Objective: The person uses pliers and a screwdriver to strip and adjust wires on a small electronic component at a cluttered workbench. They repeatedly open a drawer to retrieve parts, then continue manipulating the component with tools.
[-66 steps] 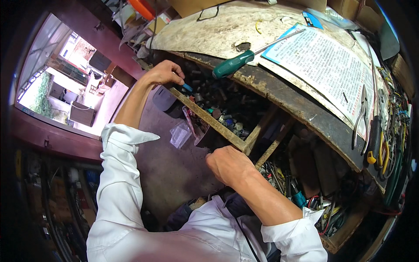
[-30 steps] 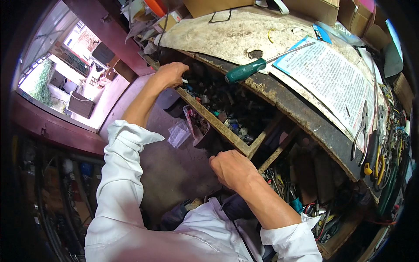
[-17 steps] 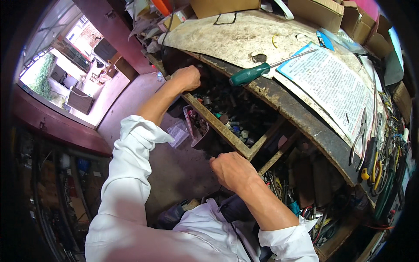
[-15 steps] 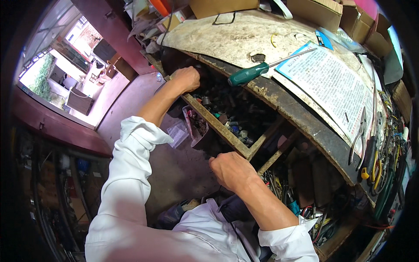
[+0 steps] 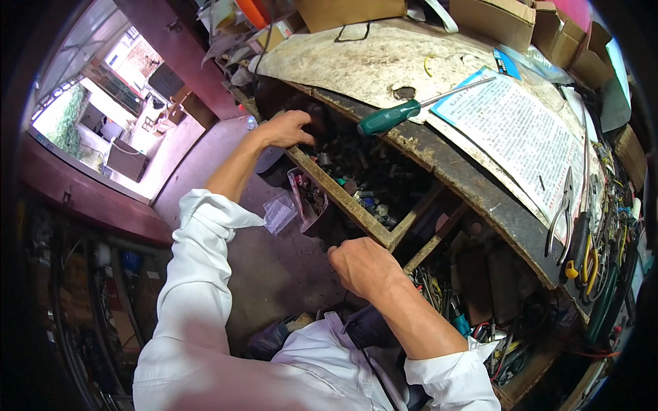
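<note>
My left hand (image 5: 288, 129) is at the far left end of an open wooden drawer (image 5: 343, 198), over its front edge. Its fingers are curved and apart, reaching inside, and I see nothing held in them. Small metal and plastic parts (image 5: 370, 203) lie jumbled in the drawer, much of it in shadow. Close to the drawer's near corner, my right hand (image 5: 364, 268) is closed with its knuckles up. Whatever its fingers may grip is hidden beneath the hand.
On the worn bench top lie a green-handled screwdriver (image 5: 391, 118), a printed sheet (image 5: 507, 137) and pliers (image 5: 562, 212). Cardboard boxes (image 5: 493, 24) line the back. A bin (image 5: 315, 209) stands below the drawer front; another drawer of tools (image 5: 473, 329) is at the lower right.
My left hand has loosened from a more closed shape, its fingers now spread over the drawer edge, and it has shifted slightly down. My right hand stays in place.
</note>
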Tool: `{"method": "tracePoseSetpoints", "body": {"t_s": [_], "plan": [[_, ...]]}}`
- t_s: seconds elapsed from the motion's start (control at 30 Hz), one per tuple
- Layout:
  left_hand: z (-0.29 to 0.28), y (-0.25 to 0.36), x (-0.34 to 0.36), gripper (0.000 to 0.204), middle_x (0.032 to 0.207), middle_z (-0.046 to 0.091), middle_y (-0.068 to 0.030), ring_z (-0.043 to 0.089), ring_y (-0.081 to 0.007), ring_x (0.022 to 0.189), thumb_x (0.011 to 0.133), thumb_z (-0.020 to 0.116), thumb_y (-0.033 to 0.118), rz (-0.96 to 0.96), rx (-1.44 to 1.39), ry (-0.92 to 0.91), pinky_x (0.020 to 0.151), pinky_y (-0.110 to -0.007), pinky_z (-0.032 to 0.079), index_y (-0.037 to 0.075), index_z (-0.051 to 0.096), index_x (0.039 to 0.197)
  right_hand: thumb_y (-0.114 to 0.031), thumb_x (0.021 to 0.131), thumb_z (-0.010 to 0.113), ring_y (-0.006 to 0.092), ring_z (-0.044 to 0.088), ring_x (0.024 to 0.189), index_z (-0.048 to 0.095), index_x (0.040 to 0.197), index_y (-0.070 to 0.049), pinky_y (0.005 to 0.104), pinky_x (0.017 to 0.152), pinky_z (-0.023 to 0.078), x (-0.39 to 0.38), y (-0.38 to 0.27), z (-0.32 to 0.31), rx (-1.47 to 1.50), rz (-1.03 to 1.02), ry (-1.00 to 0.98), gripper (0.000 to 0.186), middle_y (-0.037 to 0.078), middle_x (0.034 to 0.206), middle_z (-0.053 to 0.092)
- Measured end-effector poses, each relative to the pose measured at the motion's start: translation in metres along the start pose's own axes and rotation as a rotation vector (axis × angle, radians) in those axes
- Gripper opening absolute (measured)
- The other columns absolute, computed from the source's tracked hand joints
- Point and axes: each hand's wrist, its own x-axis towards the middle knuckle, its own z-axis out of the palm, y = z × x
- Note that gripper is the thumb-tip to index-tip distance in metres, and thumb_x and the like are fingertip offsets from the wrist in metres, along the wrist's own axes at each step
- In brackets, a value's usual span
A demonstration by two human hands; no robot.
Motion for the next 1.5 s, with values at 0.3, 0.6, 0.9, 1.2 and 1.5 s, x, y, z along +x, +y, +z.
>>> {"method": "tracePoseSetpoints", "body": {"t_s": [0.3, 0.6, 0.9, 1.2, 1.5], "plan": [[-0.003, 0.014, 0.01, 0.035, 0.088, 0.065, -0.0311, 0.066, -0.0451, 0.083, 0.074, 0.071, 0.021, -0.103, 0.064, 0.066, 0.07, -0.05, 0.051, -0.009, 0.065, 0.089, -0.005, 0.085, 0.06, 0.0413, 0.071, 0.084, 0.07, 0.096, 0.002, 0.0476, 0.073, 0.058, -0.001, 0.001, 0.004, -0.001, -0.002, 0.018, 0.016, 0.021, 0.083, 0.071], [0.008, 0.027, 0.009, 0.036, 0.092, 0.065, -0.0344, 0.069, -0.0455, 0.09, 0.073, 0.074, 0.019, -0.166, 0.152, -0.074, 0.073, -0.049, 0.054, -0.012, 0.066, 0.089, -0.009, 0.094, 0.056, 0.0417, 0.071, 0.084, 0.071, 0.092, 0.003, 0.0482, 0.073, 0.058, -0.001, -0.001, 0.0, -0.001, -0.005, 0.009, 0.02, 0.021, 0.083, 0.071], [0.008, 0.024, 0.011, 0.026, 0.084, 0.065, -0.0328, 0.069, -0.0459, 0.079, 0.076, 0.069, 0.015, -0.146, 0.196, 0.177, 0.062, -0.049, 0.052, -0.009, 0.067, 0.088, -0.005, 0.087, 0.059, 0.0416, 0.071, 0.085, 0.07, 0.094, 0.003, 0.0481, 0.074, 0.058, 0.0, -0.001, 0.0, -0.014, 0.014, -0.011, 0.016, 0.022, 0.083, 0.071], [0.032, 0.011, 0.037, 0.024, 0.074, 0.064, -0.0305, 0.068, -0.0419, 0.073, 0.078, 0.063, 0.016, 0.078, 0.435, -0.127, 0.064, -0.045, 0.053, -0.007, 0.068, 0.081, -0.004, 0.086, 0.059, 0.0418, 0.07, 0.084, 0.071, 0.094, 0.003, 0.048, 0.073, 0.058, 0.0, 0.001, 0.006, 0.003, -0.009, 0.052, 0.016, 0.022, 0.083, 0.071], [-0.006, 0.04, 0.004, 0.033, 0.085, 0.066, -0.0308, 0.068, -0.0456, 0.085, 0.079, 0.068, 0.025, -0.19, 0.24, 0.081, 0.07, -0.052, 0.053, -0.008, 0.064, 0.084, -0.003, 0.083, 0.06, 0.0413, 0.071, 0.084, 0.069, 0.091, 0.003, 0.0475, 0.073, 0.058, 0.0, 0.0, -0.001, -0.015, -0.01, -0.001, 0.013, 0.021, 0.082, 0.071]]}}
